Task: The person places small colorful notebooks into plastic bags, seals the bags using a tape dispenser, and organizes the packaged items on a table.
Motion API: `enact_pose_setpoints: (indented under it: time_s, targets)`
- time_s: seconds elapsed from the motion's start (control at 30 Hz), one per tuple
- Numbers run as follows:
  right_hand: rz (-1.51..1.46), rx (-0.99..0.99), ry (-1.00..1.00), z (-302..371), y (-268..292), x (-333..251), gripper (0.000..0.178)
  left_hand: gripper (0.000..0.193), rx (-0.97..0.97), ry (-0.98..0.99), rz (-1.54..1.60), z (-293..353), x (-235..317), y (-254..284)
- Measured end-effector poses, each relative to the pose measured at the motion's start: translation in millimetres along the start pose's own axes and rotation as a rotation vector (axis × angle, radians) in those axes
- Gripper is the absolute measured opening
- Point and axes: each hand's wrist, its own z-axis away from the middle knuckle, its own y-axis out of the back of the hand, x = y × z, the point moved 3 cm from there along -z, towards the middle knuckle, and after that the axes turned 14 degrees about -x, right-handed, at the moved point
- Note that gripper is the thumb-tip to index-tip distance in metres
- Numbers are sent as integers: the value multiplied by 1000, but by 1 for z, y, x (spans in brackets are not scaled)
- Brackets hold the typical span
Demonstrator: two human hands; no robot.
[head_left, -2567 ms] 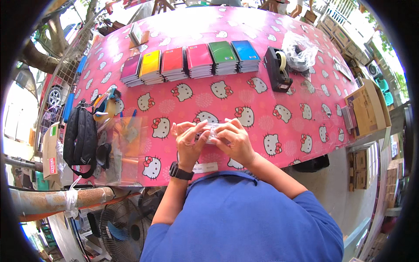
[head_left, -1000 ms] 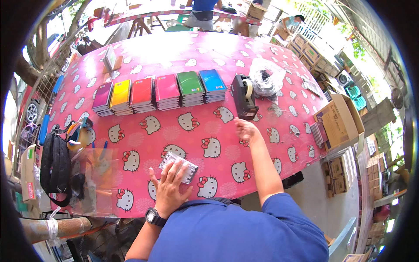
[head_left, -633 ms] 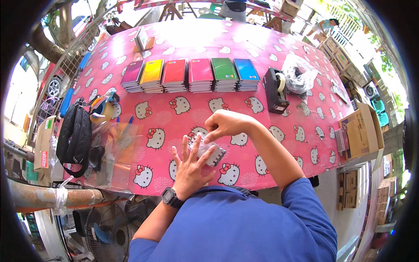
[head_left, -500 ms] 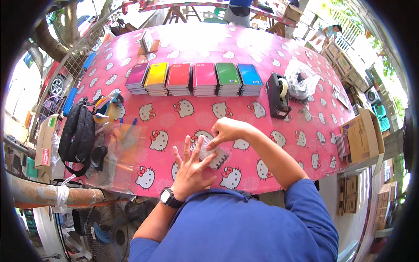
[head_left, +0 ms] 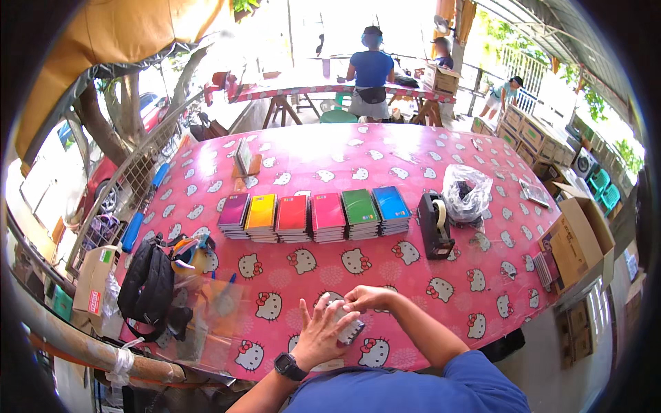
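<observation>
A small spiral-bound notebook, or a stack of them (head_left: 352,333), pale on top and possibly in clear plastic, is on the pink table just in front of me. My left hand (head_left: 320,334), with a dark watch at the wrist, rests across it with the fingers spread and covers much of it. At its far edge my right hand (head_left: 366,299) is closed in a pinch, the fingertips beside my left fingers. What the pinch holds is too small to make out. Beyond my hands, stacks of notebooks (head_left: 328,213) in several colours stand in a row.
Right of the row are a black tape dispenser (head_left: 436,230) and a clear plastic bag (head_left: 467,193). A black backpack (head_left: 146,286) and clear plastic sheets (head_left: 213,316) lie at the left. An open carton (head_left: 578,237) stands at the right edge. People work farther back.
The view has tipped upward, so the table sits lower and the far table and people show more. Both hands stay at the small notebook; the right pinch remains at its far edge.
</observation>
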Motion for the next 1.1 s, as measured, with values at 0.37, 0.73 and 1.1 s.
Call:
enact_pose_setpoints:
  time_s: [0.37,0.73,1.1]
  targets:
    - [-7,608,425,69,-90,23,79,90,2,31,482,-44,4,23]
    - [-814,1648,691,331,-33,158,60,69,9,60,884,-19,-38,-16]
    - [-468,1851,62,301,2,146,34,52,216,219,894,16,-54,-19]
